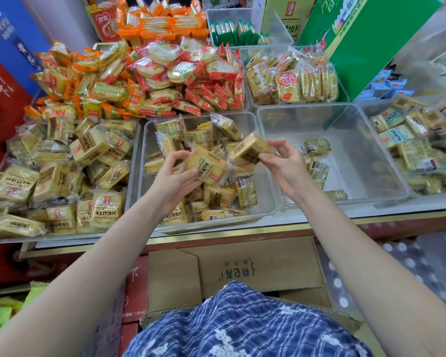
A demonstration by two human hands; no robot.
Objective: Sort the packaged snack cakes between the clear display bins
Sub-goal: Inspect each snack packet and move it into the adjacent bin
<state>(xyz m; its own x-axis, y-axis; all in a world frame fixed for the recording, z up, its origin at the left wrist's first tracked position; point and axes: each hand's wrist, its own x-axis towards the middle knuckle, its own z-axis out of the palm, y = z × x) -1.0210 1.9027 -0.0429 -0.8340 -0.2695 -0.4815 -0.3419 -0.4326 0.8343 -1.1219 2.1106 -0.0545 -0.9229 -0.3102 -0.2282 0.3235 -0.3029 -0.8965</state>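
My left hand (171,176) grips a yellow packaged snack cake (207,166) above the middle clear bin (150,150), which holds several like packs. My right hand (285,163) pinches a second yellow snack cake (250,148) over the divide between the middle bin and the right clear bin (345,117). The right bin holds only several greenish-yellow packs (316,146) near its left side. The left bin (135,140) is heaped with yellow packs.
Behind stand bins of orange packs (88,81), red packs of round crackers (191,73) and yellow-green packs (291,81). A green carton (371,47) leans at the back right. Another bin of packs (410,148) sits far right. Cardboard boxes (242,266) lie below the counter edge.
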